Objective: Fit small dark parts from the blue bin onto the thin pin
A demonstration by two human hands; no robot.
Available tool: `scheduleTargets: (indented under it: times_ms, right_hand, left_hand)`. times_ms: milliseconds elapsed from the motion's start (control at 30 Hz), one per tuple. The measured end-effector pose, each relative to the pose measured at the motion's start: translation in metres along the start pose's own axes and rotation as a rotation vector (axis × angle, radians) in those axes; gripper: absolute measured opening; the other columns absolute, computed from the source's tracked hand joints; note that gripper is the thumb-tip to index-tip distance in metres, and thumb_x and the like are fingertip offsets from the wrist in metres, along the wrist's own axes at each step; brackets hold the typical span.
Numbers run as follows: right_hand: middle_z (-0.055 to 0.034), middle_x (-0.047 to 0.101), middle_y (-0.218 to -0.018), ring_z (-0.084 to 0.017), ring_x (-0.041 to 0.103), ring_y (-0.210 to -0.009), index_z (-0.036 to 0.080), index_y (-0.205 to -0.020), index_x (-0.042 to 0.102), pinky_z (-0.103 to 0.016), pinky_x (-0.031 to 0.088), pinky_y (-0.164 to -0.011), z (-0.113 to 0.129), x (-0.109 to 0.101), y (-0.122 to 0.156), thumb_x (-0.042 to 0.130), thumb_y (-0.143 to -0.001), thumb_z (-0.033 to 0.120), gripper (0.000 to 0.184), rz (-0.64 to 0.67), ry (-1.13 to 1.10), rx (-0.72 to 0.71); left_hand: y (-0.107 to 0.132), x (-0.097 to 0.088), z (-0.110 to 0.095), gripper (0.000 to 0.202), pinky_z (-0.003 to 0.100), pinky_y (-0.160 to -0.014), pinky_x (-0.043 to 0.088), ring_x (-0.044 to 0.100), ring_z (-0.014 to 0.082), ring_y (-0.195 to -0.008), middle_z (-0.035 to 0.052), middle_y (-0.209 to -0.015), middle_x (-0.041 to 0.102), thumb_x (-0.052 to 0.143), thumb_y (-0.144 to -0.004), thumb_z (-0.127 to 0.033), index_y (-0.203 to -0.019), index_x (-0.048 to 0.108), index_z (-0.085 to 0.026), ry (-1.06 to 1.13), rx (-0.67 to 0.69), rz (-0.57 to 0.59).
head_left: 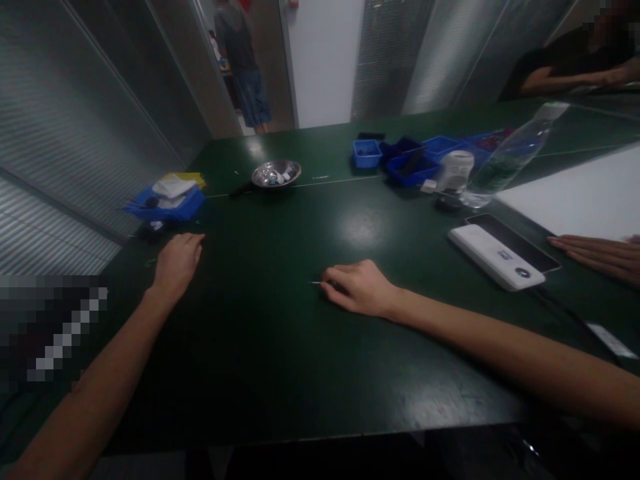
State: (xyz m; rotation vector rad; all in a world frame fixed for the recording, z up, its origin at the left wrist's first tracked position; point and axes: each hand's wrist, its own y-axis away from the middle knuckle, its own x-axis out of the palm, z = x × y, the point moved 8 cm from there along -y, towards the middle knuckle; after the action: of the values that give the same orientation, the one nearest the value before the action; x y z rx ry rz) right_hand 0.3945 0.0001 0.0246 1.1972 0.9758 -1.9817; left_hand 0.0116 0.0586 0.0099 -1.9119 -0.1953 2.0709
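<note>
Right hand [357, 290] sits curled on the green table [280, 373], fingertips pinched on a thin pale pin [315, 283] poking out at its nine o'clock. Left hand [177, 263] lies flat and loose, palm down, gripping nothing, with the blue tray [165, 203] just beyond at eleven o'clock. Metal bowl [276, 173] sits at twelve. White power bank [495, 257] lies at the right hand's three o'clock.
</note>
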Motion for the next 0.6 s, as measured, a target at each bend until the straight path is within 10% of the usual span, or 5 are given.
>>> scheduleTargets:
  times_ms: [600]
  right_hand:
    - [-0.0026, 0.065, -0.08, -0.01, 0.052, -0.062, 0.016, -0.1, 0.063, -0.024, 0.033, -0.057, 0.0002, -0.0008, -0.0007, 0.039, -0.103, 0.037, 0.032, 0.009, -0.006, 0.01]
  left_hand:
    - [0.001, -0.0065, -0.0043, 0.039, 0.038, -0.098, 0.045, 0.057, 0.0278, -0.111, 0.0171, -0.125, 0.058, 0.037, -0.1, -0.025, -0.128, 0.059, -0.009, -0.033, 0.016, 0.007]
